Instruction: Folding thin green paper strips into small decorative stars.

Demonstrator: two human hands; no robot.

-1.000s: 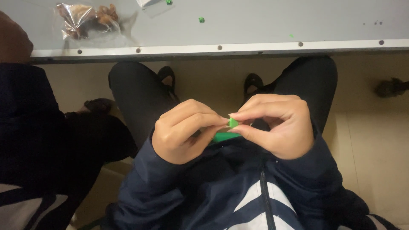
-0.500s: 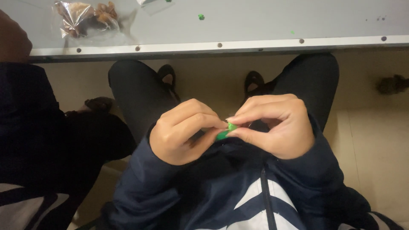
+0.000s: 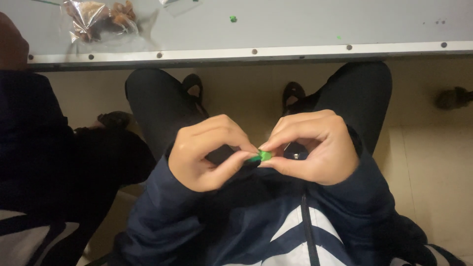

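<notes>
A grey table (image 3: 295,29) with a riveted edge runs across the top, above a beige floor. On its left part lies a crinkled clear bag of brown snacks (image 3: 101,19); a small green scrap (image 3: 232,19) sits further right. Below, over the lap, the left hand (image 3: 207,157) and the right hand (image 3: 313,152) meet fingertip to fingertip, both pinching closed on a tiny green piece (image 3: 264,156) between them
</notes>
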